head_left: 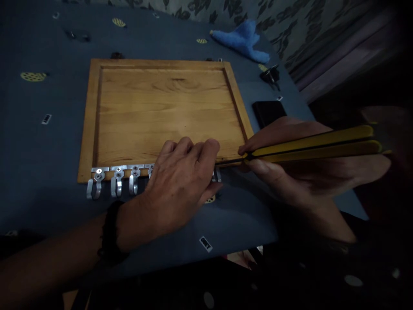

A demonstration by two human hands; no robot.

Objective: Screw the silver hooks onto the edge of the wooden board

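A framed wooden board [167, 112] lies flat on the table. Along its near edge runs a row of silver metal hooks [118, 181], fixed with screws. My left hand [183, 181] is curled over that edge, fingers bent on the wood and thumb below, and it covers part of the row. In my right hand [290, 172] are pliers [309, 144] with yellow-and-black handles. Their thin dark tip points left and reaches the board's near edge beside my left fingers. What the tip touches is too dark to tell.
A blue cloth [240, 41] lies at the back right of the blue-grey tablecloth [41, 150]. Below it are a dark metal-and-black item [271, 76] and a flat black object [268, 113]. Small dark pieces [77, 36] lie at the back left. A patterned curtain [226, 10] hangs behind.
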